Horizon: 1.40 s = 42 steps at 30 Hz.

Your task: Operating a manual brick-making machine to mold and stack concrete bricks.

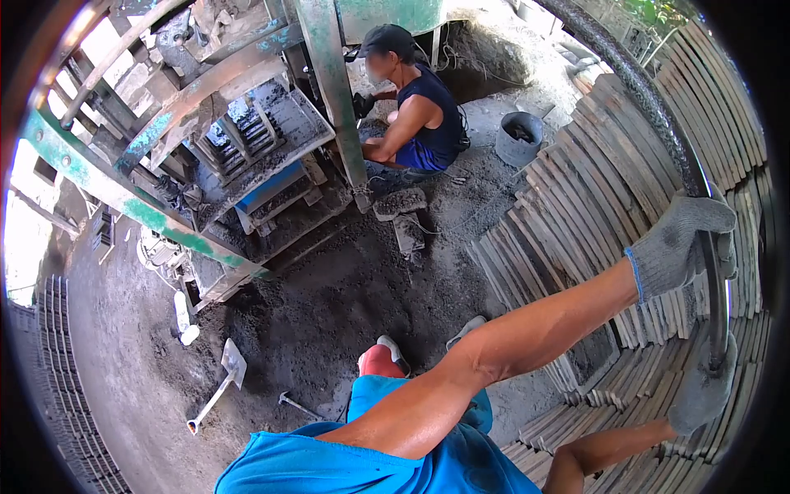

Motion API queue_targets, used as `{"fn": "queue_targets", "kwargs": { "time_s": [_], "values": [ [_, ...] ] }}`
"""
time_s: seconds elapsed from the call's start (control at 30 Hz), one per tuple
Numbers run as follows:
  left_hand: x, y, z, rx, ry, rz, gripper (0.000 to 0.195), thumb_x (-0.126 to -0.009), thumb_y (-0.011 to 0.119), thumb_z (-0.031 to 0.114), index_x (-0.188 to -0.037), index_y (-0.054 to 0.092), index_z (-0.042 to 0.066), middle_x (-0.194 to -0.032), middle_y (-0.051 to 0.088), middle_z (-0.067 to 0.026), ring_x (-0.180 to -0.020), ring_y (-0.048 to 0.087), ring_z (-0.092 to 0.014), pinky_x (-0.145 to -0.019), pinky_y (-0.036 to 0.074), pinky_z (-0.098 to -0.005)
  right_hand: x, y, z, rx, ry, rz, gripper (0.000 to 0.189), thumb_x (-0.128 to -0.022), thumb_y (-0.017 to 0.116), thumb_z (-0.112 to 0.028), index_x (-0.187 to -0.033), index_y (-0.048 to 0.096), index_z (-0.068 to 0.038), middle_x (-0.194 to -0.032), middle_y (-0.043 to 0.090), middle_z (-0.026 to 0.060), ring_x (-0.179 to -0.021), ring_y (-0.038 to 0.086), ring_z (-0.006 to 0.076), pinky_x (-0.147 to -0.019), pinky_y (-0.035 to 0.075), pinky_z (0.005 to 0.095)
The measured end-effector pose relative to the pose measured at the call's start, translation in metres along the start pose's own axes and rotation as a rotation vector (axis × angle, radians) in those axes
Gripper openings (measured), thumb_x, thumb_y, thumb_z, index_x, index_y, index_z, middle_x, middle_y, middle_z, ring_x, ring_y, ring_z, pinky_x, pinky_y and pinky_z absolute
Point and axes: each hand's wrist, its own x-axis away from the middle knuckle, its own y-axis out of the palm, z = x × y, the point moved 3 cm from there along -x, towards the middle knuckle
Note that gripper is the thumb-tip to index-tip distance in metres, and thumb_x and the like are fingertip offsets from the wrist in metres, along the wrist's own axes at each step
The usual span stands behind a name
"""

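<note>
My left hand [685, 241], in a grey knit glove with a blue cuff edge, is closed around a dark metal bar [663, 111] at the right. The bar curves from the top of the view down past both hands. Lower on it, near its end, my right hand [706, 389] in a grey glove also grips it. Just behind both hands are stacks of wooden boards [592, 160]. My left arm reaches across my body, over my blue shirt [321, 463].
A person [426, 111] squats beside a green-framed block-making machine [342, 92] with a mould and tray [290, 117]. A grey bucket [519, 151] stands nearby. On the dirt floor lie a shovel [231, 364], a hammer [299, 404] and a white bottle [182, 312]. Stacked blocks [58, 358] stand left.
</note>
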Motion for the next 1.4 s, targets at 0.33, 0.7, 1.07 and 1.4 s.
{"fn": "queue_targets", "kwargs": {
  "time_s": [0.33,0.7,1.07,1.4],
  "values": [
    [-0.010,-0.022,-0.004,-0.209,0.250,-0.222,0.021,-0.088,0.067,0.026,-0.094,0.063,0.006,-0.073,0.063,-0.0066,-0.065,0.065,-0.020,-0.070,0.059,-0.0414,0.000,0.003,0.007,0.050,-0.070,0.010,0.040,-0.087,0.070,-0.017,-0.127,0.064,-0.014,-0.115,0.070,0.0057,-0.101,0.069,0.0195,-0.087,0.056,0.0326],
    [-0.010,-0.024,-0.004,-0.197,0.282,-0.254,0.020,-0.089,0.065,0.024,-0.092,0.063,0.004,-0.075,0.063,-0.0076,-0.067,0.067,-0.019,-0.067,0.061,-0.0397,0.002,0.003,0.007,0.078,-0.077,0.033,0.039,-0.087,0.071,-0.020,-0.125,0.065,-0.016,-0.113,0.071,0.0037,-0.098,0.070,0.0177,-0.086,0.057,0.0328],
    [-0.010,-0.026,-0.003,-0.247,0.302,-0.261,0.020,-0.091,0.064,0.024,-0.091,0.063,0.004,-0.076,0.062,-0.0069,-0.067,0.067,-0.019,-0.069,0.062,-0.0402,0.002,0.005,0.007,0.089,-0.064,0.032,0.037,-0.089,0.069,-0.019,-0.126,0.065,-0.014,-0.114,0.071,0.0053,-0.099,0.070,0.0187,-0.086,0.057,0.0340],
    [-0.008,-0.023,-0.001,-0.241,0.300,-0.265,0.019,-0.092,0.063,0.022,-0.093,0.063,0.003,-0.078,0.064,-0.0081,-0.069,0.068,-0.019,-0.068,0.062,-0.0380,0.001,0.004,0.006,0.000,-0.080,0.019,0.038,-0.087,0.070,-0.016,-0.125,0.065,-0.014,-0.116,0.070,0.0057,-0.103,0.069,0.0182,-0.088,0.057,0.0338]
  ]
}}
